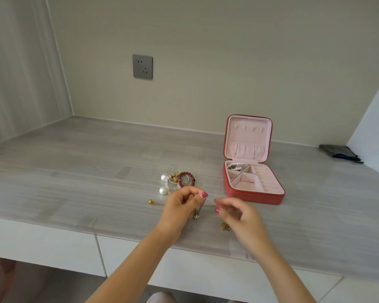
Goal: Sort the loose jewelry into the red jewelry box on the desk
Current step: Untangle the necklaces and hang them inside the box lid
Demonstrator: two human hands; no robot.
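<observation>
The red jewelry box (pixel 253 196) stands open on the grey desk (pixel 74 182), its pink lid upright. A pearl piece (pixel 234 166) lies in its back left compartment. To the left lies a loose pile (pixel 179 179) of red beads, gold hoops and large pearls. A gold ball on a thin chain (pixel 151 202) lies nearer the front. My left hand (pixel 182 206) pinches a silvery chain with a pendant (pixel 197 214) hanging from it. My right hand (pixel 236 213) is beside it, fingers curled; whether it holds the thin chain I cannot tell. A small gold piece (pixel 225 226) sits under it.
A dark pouch (pixel 337 152) with a pen lies at the far right by a white side wall. A grey wall socket (pixel 142 66) sits above the desk. White drawers (pixel 206 272) run under the desk's front edge.
</observation>
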